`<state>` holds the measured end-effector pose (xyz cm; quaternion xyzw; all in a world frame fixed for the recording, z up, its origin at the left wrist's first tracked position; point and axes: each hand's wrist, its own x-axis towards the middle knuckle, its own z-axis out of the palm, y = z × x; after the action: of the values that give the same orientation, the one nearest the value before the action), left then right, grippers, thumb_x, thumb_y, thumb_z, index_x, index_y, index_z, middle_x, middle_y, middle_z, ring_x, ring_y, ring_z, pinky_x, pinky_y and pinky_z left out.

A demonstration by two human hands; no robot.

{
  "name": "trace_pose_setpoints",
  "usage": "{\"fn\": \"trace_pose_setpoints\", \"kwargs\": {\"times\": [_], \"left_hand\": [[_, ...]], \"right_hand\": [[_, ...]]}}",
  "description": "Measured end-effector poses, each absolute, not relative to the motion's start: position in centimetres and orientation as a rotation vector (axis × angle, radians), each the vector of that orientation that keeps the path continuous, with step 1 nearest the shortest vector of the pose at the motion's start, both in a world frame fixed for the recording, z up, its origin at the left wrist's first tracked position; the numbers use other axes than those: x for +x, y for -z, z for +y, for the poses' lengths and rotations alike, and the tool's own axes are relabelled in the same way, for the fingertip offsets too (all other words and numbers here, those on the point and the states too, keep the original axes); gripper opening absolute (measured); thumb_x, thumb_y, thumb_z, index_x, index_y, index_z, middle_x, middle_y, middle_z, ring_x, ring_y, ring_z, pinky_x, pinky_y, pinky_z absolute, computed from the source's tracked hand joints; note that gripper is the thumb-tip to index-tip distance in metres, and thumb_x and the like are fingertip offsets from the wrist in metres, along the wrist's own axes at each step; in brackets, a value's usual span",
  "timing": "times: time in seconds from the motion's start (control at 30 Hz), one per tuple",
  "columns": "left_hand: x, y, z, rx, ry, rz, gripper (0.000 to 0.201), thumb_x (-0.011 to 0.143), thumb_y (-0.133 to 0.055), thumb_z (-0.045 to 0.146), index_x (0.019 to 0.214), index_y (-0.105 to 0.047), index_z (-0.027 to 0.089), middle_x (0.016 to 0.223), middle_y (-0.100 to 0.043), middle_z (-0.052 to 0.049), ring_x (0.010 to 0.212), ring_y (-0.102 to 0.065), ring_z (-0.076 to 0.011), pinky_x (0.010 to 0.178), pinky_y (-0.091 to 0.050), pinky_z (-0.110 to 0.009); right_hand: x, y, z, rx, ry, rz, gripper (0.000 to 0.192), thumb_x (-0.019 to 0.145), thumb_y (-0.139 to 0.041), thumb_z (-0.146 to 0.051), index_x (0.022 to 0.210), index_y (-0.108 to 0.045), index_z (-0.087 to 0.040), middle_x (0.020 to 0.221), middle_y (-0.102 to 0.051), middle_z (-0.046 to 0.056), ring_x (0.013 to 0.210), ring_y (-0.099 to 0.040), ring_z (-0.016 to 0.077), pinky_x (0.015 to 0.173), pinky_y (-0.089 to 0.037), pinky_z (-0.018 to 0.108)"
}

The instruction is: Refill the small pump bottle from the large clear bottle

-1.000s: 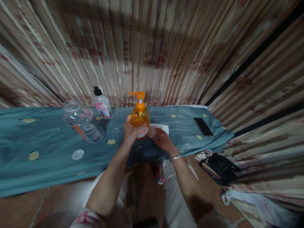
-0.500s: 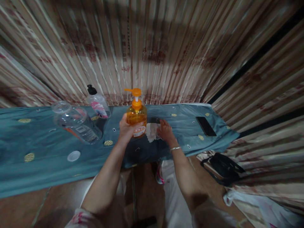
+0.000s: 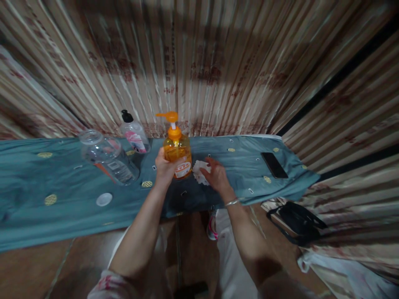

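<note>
An orange pump bottle [image 3: 177, 150] with a white label stands on the blue-green cloth, its nozzle pointing left. Wrapped around its left side is my left hand [image 3: 165, 167], the thumb across the front. Just right of the bottle, my right hand [image 3: 215, 173] pinches a crumpled white tissue [image 3: 200, 171] between thumb and fingers. That tissue lies close to the cloth; whether it touches the bottle I cannot tell. A silver bracelet [image 3: 232, 202] circles my right wrist.
Left of the bottle are a clear bottle with a black cap [image 3: 136, 136], a large open clear jar [image 3: 109, 157] and a white lid [image 3: 104, 199]. A phone [image 3: 274, 165] lies right. Pleated curtains [image 3: 199, 62] hang behind; a black bag [image 3: 297, 222] sits below right.
The fingers of my right hand have gone from resting over the tissue to pinching it, and the tissue looks more bunched. The pump bottle leans slightly left; my view has shifted a little.
</note>
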<state>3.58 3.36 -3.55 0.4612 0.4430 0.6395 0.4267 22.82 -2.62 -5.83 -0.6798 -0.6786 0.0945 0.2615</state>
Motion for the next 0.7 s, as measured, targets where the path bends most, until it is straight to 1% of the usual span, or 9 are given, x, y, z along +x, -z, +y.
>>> {"fn": "trace_pose_setpoints", "kwargs": {"times": [0.07, 0.13, 0.23, 0.33, 0.4, 0.47, 0.5, 0.6, 0.7], "left_hand": [[3.7, 3.5, 3.3, 1.06, -1.602, 1.084, 0.065, 0.043, -0.093, 0.034, 0.098, -0.061, 0.02, 0.091, -0.073, -0.001, 0.081, -0.073, -0.0212, 0.081, -0.06, -0.037], [3.8, 3.5, 3.1, 1.01, -1.628, 1.089, 0.066, 0.042, -0.093, 0.032, 0.097, -0.059, 0.021, 0.09, -0.072, 0.0, 0.079, -0.072, -0.02, 0.081, -0.06, -0.035], [3.9, 3.3, 2.7, 1.002, -1.644, 1.098, 0.067, 0.043, -0.094, 0.032, 0.098, -0.058, 0.021, 0.091, -0.072, 0.0, 0.08, -0.071, -0.0198, 0.081, -0.059, -0.035], [4.0, 3.2, 1.9, 1.056, -1.64, 1.086, 0.063, 0.05, -0.091, 0.033, 0.103, -0.058, 0.021, 0.098, -0.072, -0.003, 0.09, -0.072, -0.0222, 0.088, -0.058, -0.037], [4.3, 3.1, 1.0, 1.124, -1.624, 1.056, 0.061, 0.057, -0.089, 0.034, 0.108, -0.059, 0.021, 0.107, -0.072, -0.006, 0.101, -0.072, -0.0251, 0.095, -0.057, -0.04], [4.7, 3.1, -0.1, 1.184, -1.566, 1.004, 0.062, 0.064, -0.086, 0.034, 0.119, -0.06, 0.022, 0.121, -0.071, -0.009, 0.114, -0.07, -0.0275, 0.102, -0.055, -0.041], [4.8, 3.1, -0.6, 1.218, -1.539, 0.987, 0.063, 0.067, -0.084, 0.034, 0.123, -0.06, 0.022, 0.125, -0.071, -0.01, 0.118, -0.069, -0.0284, 0.104, -0.054, -0.041], [4.9, 3.4, -1.6, 1.293, -1.486, 0.957, 0.062, 0.073, -0.08, 0.034, 0.131, -0.061, 0.023, 0.135, -0.068, -0.011, 0.134, -0.061, -0.0301, 0.115, -0.047, -0.042], [4.3, 3.9, -1.7, 1.305, -1.456, 1.002, 0.055, 0.075, -0.077, 0.033, 0.128, -0.065, 0.025, 0.14, -0.066, -0.009, 0.14, -0.057, -0.0307, 0.122, -0.039, -0.045]], "right_hand": [[20.1, 6.0, -3.2, -1.623, -0.288, -1.826, 0.061, 0.094, -0.067, -0.037, 0.149, -0.051, -0.016, 0.13, -0.072, 0.018, 0.12, -0.068, 0.0316, 0.105, -0.055, 0.048], [17.5, 6.2, -3.7, -1.481, -0.295, -1.83, 0.072, 0.093, -0.068, -0.041, 0.156, -0.042, -0.015, 0.141, -0.064, 0.02, 0.129, -0.064, 0.0318, 0.11, -0.054, 0.049], [14.9, 6.5, -4.1, -1.474, -0.261, -1.812, 0.084, 0.091, -0.07, -0.044, 0.158, -0.034, -0.01, 0.152, -0.054, 0.025, 0.141, -0.053, 0.0359, 0.118, -0.046, 0.054], [14.1, 6.6, -3.9, -1.54, -0.258, -1.811, 0.088, 0.088, -0.07, -0.044, 0.156, -0.034, 0.0, 0.154, -0.049, 0.032, 0.144, -0.048, 0.0411, 0.122, -0.039, 0.058], [14.0, 6.7, -3.5, -1.559, -0.269, -1.796, 0.088, 0.086, -0.07, -0.041, 0.154, -0.034, 0.004, 0.153, -0.048, 0.035, 0.144, -0.047, 0.0432, 0.122, -0.038, 0.059], [14.1, 6.8, -3.0, -1.561, -0.278, -1.743, 0.086, 0.086, -0.068, -0.035, 0.154, -0.033, 0.004, 0.152, -0.049, 0.035, 0.142, -0.049, 0.0429, 0.121, -0.04, 0.059], [14.2, 6.7, -2.8, -1.556, -0.284, -1.706, 0.084, 0.086, -0.066, -0.032, 0.154, -0.032, 0.003, 0.15, -0.051, 0.034, 0.141, -0.051, 0.0419, 0.12, -0.041, 0.058], [14.4, 6.4, -2.4, -1.518, -0.319, -1.601, 0.078, 0.087, -0.062, -0.027, 0.155, -0.032, -0.003, 0.144, -0.058, 0.029, 0.136, -0.056, 0.0384, 0.116, -0.045, 0.056], [14.4, 5.7, -2.2, -1.502, -0.396, -1.514, 0.067, 0.086, -0.065, -0.031, 0.147, -0.044, -0.012, 0.133, -0.068, 0.021, 0.124, -0.065, 0.0334, 0.108, -0.053, 0.049]]}}
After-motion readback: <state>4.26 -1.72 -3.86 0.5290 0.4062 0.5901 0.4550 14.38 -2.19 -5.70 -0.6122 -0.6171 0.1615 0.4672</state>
